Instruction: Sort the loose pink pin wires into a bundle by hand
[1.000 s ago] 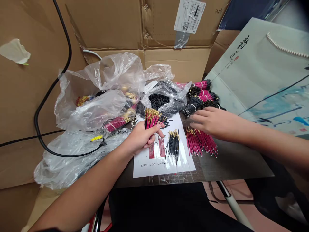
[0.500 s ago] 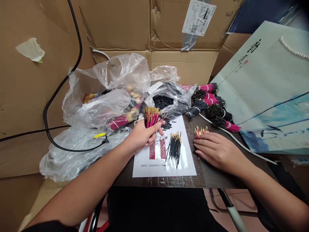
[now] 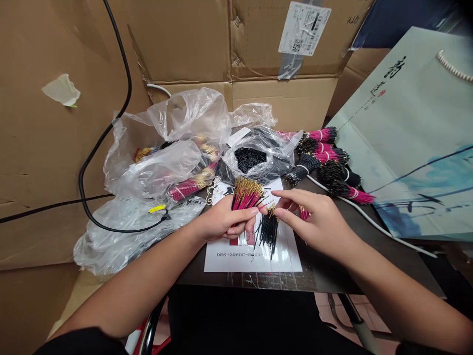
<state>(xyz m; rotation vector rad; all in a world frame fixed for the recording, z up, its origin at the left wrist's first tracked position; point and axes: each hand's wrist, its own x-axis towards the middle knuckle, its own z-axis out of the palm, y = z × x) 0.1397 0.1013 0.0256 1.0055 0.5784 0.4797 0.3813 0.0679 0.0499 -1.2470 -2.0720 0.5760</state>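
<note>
My left hand (image 3: 229, 217) is closed around a bundle of pink and black wires with gold terminals (image 3: 246, 195), tips fanning upward. A few wires stick out past my left thumb toward my right hand (image 3: 310, 214). That hand hovers just beside them, thumb and forefinger apart, with nothing visible between them. Below the fingertips, a loose group of black wires with gold ends (image 3: 268, 231) lies on a printed white sheet (image 3: 288, 261). Behind my right hand a pile of pink wires (image 3: 304, 213) shows only in part.
An opened plastic bag of short black sleeves (image 3: 251, 160) sits at the back. Tied wire bundles (image 3: 328, 155) lie at right, near a white cable (image 3: 388, 234) and a paper bag (image 3: 417, 123). Clear plastic bags (image 3: 148, 167) fill the left; cardboard (image 3: 185, 44) stands behind.
My right hand has left the pink wire pile and moved left, up to the held bundle. My left hand has shifted slightly right and down, still holding its wires.
</note>
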